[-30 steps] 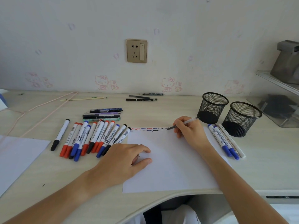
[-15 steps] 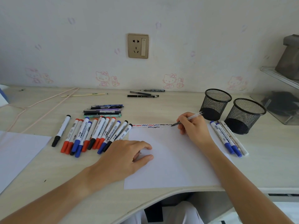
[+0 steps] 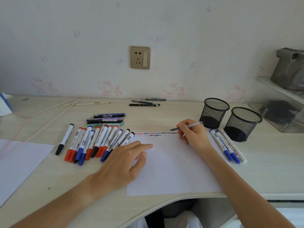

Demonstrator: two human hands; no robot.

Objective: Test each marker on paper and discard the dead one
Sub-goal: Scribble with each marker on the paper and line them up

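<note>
Right hand (image 3: 193, 134) pinching a clear pen (image 3: 187, 126), tip at the squiggles along the top edge of the white paper (image 3: 172, 170). Left hand (image 3: 125, 162) flat and loose on the paper, holding nothing.

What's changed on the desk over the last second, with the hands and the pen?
The right hand grips the pen as before; its tip has crept rightward along the squiggle row at the paper's top edge. The left hand stays flat on the paper, fingers a little straighter. Marker row, the markers at right and both cups are unmoved.
</note>
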